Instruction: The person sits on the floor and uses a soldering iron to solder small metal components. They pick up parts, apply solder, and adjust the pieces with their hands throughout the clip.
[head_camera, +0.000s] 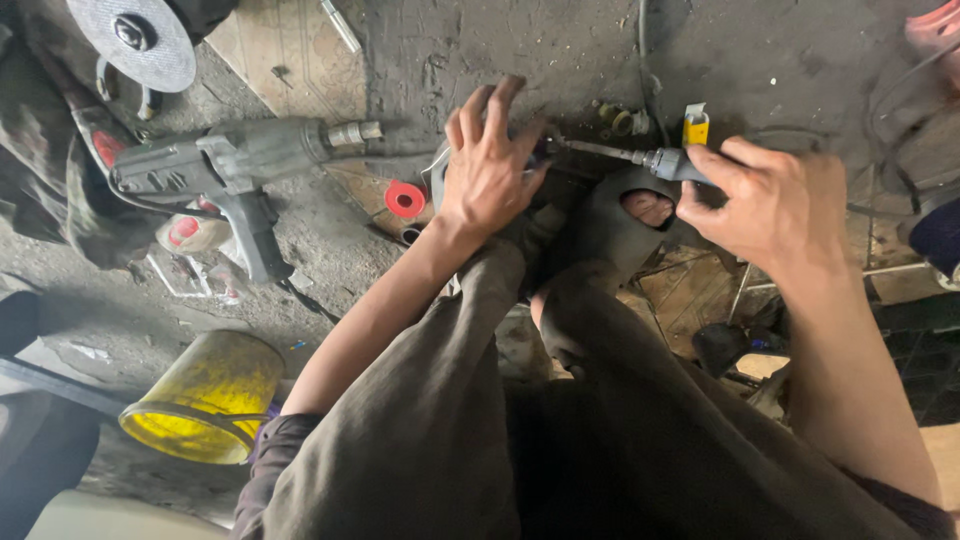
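Your right hand (775, 205) is clamped on the grey screwdriver (640, 157) handle, rigid and light, tip at the small metal part (440, 175) your left hand (490, 165) presses down, fingers splayed, on the floor (480, 50) between your feet; probably heavy and slippery, steady it by the rim.

Floor (470, 40) looks like rough, grimy concrete. The screwdriver (625, 155) has a dull metal shaft, the power drill (215, 165) is dusty matt grey plastic, and the yellow bucket (205, 395) is scuffed plastic.
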